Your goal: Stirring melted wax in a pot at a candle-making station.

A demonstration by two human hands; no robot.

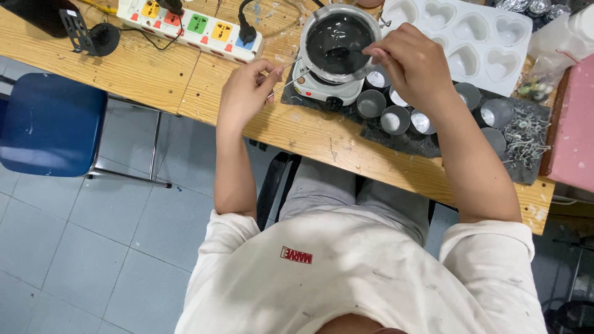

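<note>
Left hand (244,93) fingers pinch thin metal handle (286,81) beside pot (339,40). Right hand (413,62) fingers grip spoon (342,54) in dark melt; its stem hidden. Small cups (371,103) just below.

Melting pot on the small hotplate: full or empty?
Filled. The pot holds dark glossy liquid nearly to its rim; the right hand dips a spoon in it.

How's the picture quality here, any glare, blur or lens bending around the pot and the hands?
Head view: even, soft light and faint shadows; glare on the dark liquid in the metal pot and on the white heart mould. Left hand and right hand are sharp. Wide-lens distortion bows the wooden table edge and the blue chair.
</note>
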